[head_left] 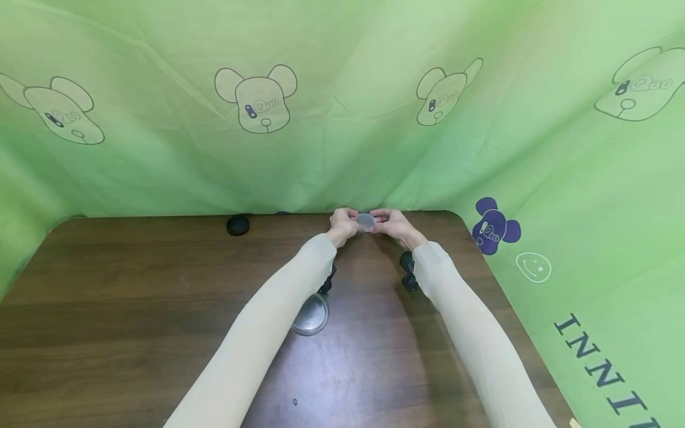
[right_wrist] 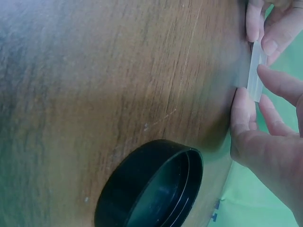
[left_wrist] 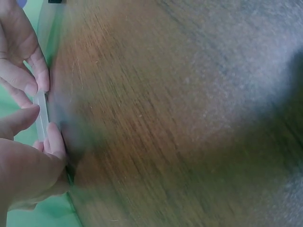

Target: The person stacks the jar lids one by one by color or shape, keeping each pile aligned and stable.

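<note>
At the far edge of the table, a small round translucent disc (head_left: 366, 222), like a shallow lid, is held between both hands. The left hand (head_left: 342, 226) pinches its left side, thumb above and fingers beneath. On the opposite side the right hand (head_left: 395, 226) grips the rim with thumb and fingers. Seen edge-on in the left wrist view, the disc (left_wrist: 42, 116) is thin and pale, close to the table's border. The right wrist view shows the same disc (right_wrist: 255, 75) between the fingertips of the two hands.
A round clear glass-like dish (head_left: 312, 315) lies partly under the left forearm. Dark objects (head_left: 409, 272) sit beside the right sleeve, and another (head_left: 327, 282) by the left. A black round piece (head_left: 238, 225) lies at the back left. Green curtain (head_left: 342, 148) hangs behind the wooden table (head_left: 134, 309).
</note>
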Available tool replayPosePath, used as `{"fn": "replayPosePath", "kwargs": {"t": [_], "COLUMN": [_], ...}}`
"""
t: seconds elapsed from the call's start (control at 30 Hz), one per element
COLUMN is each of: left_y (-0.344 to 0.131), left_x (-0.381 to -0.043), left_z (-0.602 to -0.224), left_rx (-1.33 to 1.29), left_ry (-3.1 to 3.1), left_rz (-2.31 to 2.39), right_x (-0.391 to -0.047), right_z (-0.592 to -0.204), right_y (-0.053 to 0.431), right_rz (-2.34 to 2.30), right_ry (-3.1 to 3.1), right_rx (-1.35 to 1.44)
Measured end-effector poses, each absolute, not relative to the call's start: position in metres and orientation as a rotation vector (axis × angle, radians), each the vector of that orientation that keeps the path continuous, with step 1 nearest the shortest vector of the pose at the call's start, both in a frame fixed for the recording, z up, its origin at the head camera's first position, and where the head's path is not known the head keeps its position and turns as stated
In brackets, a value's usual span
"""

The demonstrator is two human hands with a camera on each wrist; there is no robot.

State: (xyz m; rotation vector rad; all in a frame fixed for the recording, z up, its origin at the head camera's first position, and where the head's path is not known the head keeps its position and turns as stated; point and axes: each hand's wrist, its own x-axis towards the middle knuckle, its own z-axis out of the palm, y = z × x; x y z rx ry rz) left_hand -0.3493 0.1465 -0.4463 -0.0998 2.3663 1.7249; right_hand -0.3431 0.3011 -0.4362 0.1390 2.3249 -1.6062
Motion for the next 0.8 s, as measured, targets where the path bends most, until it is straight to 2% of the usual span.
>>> {"fn": "replayPosePath", "kwargs": {"t": [0.8], "left_y": [0.1392], "left_x": [-0.3431], "left_z": [-0.4411], "left_rx": [-0.132], "left_ry": [2.364], "left_rz": [1.687], "right_x": [-0.3352], "right_z": [-0.4338], "right_y": [0.2988], "right_rz": [-1.595], "right_ry": [2.321], "right_rx": [0.054]}}
